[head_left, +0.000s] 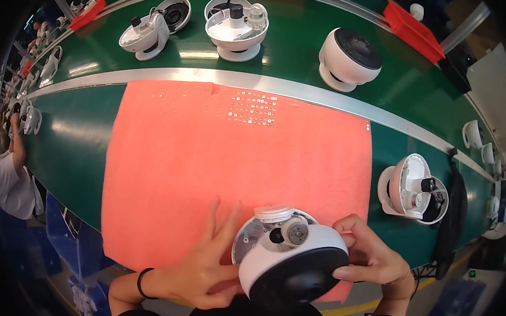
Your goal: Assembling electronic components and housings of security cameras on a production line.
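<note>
A white round camera-like housing [249, 271] with a black front tilts at the near edge of the mat. Its two halves stand apart, showing a silver motor [296, 233], a black cylinder and a white ring inside. My right hand [374, 258] grips the front half's right edge, thumb on the black face and fingers behind. At the left edge, my left hand [209, 265] presses in with its lower fingers, partly hidden there, while two others stretch upward, slightly blurred.
Rows of small metal screws [253, 109] lie on the pink mat [165, 170]. Behind a metal rail stand two opened housings [236, 32] and a closed one [350, 58]. Another opened unit [407, 188] sits right of the mat. A person [13, 172] works far left.
</note>
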Available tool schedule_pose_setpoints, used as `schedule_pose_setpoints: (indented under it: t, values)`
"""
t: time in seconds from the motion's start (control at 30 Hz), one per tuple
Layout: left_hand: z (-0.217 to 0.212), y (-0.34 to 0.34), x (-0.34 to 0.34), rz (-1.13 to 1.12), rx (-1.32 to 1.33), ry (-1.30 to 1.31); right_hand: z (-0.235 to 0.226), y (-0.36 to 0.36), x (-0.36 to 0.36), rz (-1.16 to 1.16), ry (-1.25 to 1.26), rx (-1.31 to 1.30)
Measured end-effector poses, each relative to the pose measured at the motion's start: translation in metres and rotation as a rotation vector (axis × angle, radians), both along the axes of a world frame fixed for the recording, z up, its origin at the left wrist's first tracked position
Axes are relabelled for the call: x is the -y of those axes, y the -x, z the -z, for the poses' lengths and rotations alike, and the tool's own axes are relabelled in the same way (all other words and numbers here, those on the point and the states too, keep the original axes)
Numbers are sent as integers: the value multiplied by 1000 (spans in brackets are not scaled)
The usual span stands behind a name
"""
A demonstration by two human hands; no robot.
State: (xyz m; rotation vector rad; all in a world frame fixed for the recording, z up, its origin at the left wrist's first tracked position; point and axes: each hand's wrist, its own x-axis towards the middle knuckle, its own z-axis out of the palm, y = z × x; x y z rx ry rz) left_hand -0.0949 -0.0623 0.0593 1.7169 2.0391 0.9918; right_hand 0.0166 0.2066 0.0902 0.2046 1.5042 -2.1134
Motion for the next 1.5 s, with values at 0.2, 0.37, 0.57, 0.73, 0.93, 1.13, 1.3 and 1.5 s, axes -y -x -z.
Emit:
schedule_pose_setpoints:
  t: [0.2,0.37,0.57,0.73,0.93,1.13,1.3,1.5]
  values:
    - [-9,8,4,-161,480,35,-8,6,15,17,-120,51]
    - [-21,9,-10,-234,202,54,0,11,22,83,-423,-213]
    - [-40,18,-1,-201,-86,283,0,26,24,59,-752,-453]
    - [-40,33,-1,-111,-52,370,3,24,29,-39,-915,-517]
    - [-54,38,1,-87,-112,555,6,27,36,-21,-1122,-715]
    - [-54,41,10,-98,-74,579,-20,34,54,-167,-1425,-716]
    - [-66,50,21,-60,-91,591,-25,37,89,-33,-1161,-1187]
    - [-68,53,28,-55,-80,595,-45,44,90,-422,-1011,-1210]
